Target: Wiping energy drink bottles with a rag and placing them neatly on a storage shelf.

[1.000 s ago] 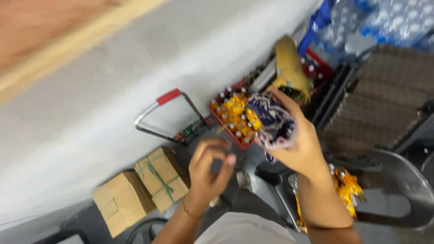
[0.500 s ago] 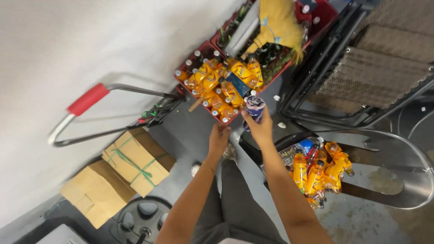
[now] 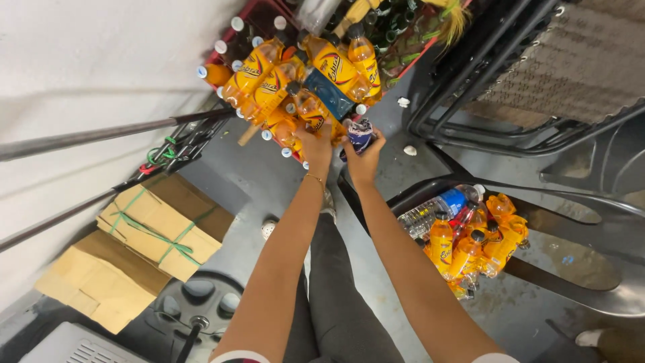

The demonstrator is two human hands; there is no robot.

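Note:
My right hand (image 3: 366, 158) grips a small dark-blue drink can or bottle (image 3: 360, 133) at the near edge of a red crate (image 3: 252, 13). My left hand (image 3: 316, 144) reaches beside it and touches the orange soda bottles (image 3: 322, 64) lying piled on the crate. A blue-labelled bottle (image 3: 329, 94) lies across that pile, just above both hands. Both forearms stretch forward from the bottom of the view.
A second heap of orange bottles (image 3: 470, 245) with a clear water bottle (image 3: 437, 208) sits at the right. Cardboard boxes tied with green string (image 3: 158, 225) lie at the left beside metal trolley bars (image 3: 101, 134). A black metal frame (image 3: 470, 87) stands at the upper right.
The view has dropped closer to the crate. My hands have reached forward together to the bottle pile, the right still holding the dark-blue container.

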